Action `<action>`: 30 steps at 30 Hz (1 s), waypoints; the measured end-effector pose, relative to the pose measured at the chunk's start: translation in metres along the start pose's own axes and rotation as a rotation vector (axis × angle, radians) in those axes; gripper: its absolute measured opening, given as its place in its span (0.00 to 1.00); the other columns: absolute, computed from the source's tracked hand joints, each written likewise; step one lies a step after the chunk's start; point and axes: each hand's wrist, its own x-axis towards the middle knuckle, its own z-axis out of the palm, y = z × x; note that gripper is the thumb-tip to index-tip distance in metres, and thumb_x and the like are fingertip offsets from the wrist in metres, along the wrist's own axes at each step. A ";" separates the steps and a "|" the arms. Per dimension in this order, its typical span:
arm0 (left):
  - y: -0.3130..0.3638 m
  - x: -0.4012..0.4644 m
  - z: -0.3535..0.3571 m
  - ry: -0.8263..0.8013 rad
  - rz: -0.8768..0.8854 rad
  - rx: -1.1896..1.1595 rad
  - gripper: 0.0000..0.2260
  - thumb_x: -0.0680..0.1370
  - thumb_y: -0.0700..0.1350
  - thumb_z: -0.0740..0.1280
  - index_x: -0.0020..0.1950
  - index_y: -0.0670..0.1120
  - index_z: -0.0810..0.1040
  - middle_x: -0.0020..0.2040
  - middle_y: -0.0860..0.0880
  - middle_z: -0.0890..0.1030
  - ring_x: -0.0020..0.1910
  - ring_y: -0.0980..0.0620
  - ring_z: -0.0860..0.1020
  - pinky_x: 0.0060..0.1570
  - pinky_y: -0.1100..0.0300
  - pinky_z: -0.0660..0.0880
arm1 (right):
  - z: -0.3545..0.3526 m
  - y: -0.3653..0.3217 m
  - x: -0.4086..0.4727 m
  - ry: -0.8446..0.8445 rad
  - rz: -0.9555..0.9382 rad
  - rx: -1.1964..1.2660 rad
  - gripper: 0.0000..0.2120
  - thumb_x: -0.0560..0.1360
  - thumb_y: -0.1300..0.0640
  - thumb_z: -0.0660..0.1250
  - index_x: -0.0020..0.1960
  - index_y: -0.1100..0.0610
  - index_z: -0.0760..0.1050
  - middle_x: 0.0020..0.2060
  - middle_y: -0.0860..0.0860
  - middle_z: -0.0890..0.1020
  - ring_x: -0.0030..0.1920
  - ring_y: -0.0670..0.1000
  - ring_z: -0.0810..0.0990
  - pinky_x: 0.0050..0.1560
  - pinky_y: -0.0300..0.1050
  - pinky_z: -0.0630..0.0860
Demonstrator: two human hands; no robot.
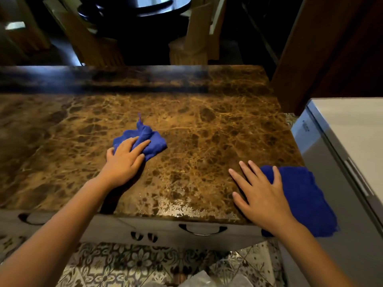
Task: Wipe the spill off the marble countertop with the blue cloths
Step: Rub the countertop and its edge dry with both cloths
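Observation:
A brown marble countertop (207, 125) fills the middle of the view. A wet sheen of spill (182, 208) glistens along its front edge. My left hand (124, 160) presses down on a bunched blue cloth (153, 141) near the counter's centre, fingers closed over its near side. My right hand (261, 193) lies flat with fingers spread at the front right corner. Its outer fingers rest on the left edge of a second blue cloth (304, 199), which lies spread out and hangs over the counter's right front corner.
A white and grey appliance (342, 146) stands close to the counter's right edge. White drawers with dark handles (203, 229) sit below the front edge, above a patterned tile floor (145, 266). Wooden chairs (192, 44) and a dark table stand beyond the far edge.

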 end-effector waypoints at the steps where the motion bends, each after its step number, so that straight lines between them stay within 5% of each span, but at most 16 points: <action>1: -0.004 0.002 -0.003 0.021 0.005 -0.019 0.24 0.77 0.54 0.47 0.72 0.56 0.62 0.73 0.45 0.64 0.72 0.48 0.60 0.67 0.39 0.51 | -0.001 0.001 -0.001 0.007 -0.017 0.025 0.25 0.76 0.42 0.49 0.72 0.43 0.54 0.75 0.50 0.56 0.74 0.49 0.47 0.68 0.68 0.44; 5: -0.012 0.016 -0.009 0.108 0.070 0.038 0.20 0.80 0.52 0.50 0.73 0.57 0.60 0.76 0.47 0.60 0.75 0.48 0.55 0.66 0.32 0.39 | -0.007 0.009 -0.007 0.103 0.005 0.120 0.23 0.76 0.46 0.51 0.71 0.45 0.60 0.74 0.50 0.59 0.74 0.49 0.50 0.69 0.66 0.47; 10: -0.008 0.036 0.002 -0.031 0.161 0.025 0.21 0.79 0.55 0.48 0.73 0.59 0.58 0.77 0.47 0.55 0.75 0.49 0.53 0.70 0.36 0.44 | -0.005 0.010 -0.009 0.080 0.094 0.060 0.23 0.75 0.47 0.52 0.69 0.47 0.64 0.73 0.52 0.63 0.74 0.51 0.51 0.68 0.67 0.52; 15: -0.016 0.056 0.000 -0.012 0.127 0.178 0.27 0.73 0.65 0.46 0.72 0.64 0.54 0.78 0.48 0.46 0.76 0.46 0.41 0.65 0.31 0.36 | -0.004 0.015 -0.010 0.086 0.063 0.088 0.22 0.77 0.48 0.54 0.71 0.45 0.60 0.74 0.50 0.58 0.74 0.49 0.47 0.69 0.66 0.50; 20: -0.008 0.058 0.002 -0.036 0.113 0.022 0.29 0.71 0.63 0.47 0.73 0.60 0.58 0.77 0.46 0.56 0.75 0.46 0.53 0.70 0.35 0.50 | -0.002 0.021 -0.016 0.121 0.212 0.055 0.25 0.77 0.48 0.58 0.72 0.45 0.56 0.75 0.50 0.53 0.74 0.50 0.47 0.69 0.66 0.45; 26: 0.001 0.048 0.006 -0.096 0.179 0.050 0.25 0.74 0.64 0.45 0.72 0.65 0.53 0.78 0.52 0.53 0.76 0.47 0.50 0.68 0.33 0.47 | 0.004 0.021 -0.014 0.086 0.293 0.045 0.34 0.76 0.45 0.57 0.74 0.46 0.42 0.76 0.52 0.44 0.74 0.50 0.41 0.71 0.60 0.45; 30: 0.024 0.011 0.011 -0.131 0.369 0.063 0.24 0.75 0.63 0.42 0.71 0.66 0.47 0.77 0.56 0.52 0.76 0.49 0.50 0.69 0.35 0.48 | 0.003 0.021 -0.014 0.090 0.287 0.039 0.32 0.76 0.51 0.60 0.74 0.51 0.47 0.76 0.55 0.50 0.74 0.53 0.47 0.72 0.61 0.50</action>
